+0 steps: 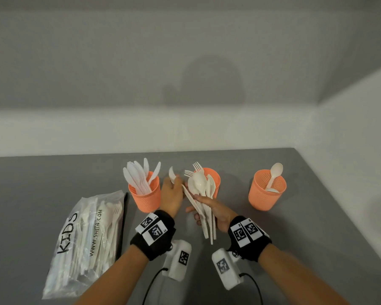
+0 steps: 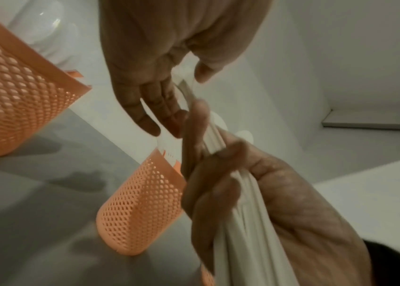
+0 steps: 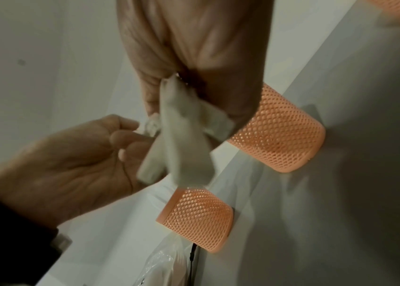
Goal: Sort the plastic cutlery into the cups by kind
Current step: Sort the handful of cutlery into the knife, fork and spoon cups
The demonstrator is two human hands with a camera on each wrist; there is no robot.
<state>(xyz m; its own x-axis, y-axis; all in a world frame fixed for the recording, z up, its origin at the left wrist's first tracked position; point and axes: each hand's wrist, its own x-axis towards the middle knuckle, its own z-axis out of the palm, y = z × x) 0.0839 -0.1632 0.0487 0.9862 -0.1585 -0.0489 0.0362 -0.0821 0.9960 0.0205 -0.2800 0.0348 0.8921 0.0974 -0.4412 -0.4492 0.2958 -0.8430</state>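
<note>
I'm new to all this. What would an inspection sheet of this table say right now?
Surface: grey table.
Job's things: knives in left cup; forks in middle cup; spoons in right cup.
Clutter: plastic bag with more cutlery.
Grippers: right hand grips a mixed bundle; left hand pinches one piece.
Cables: black leads from wrist cameras.
Surroundings: white walls.
</note>
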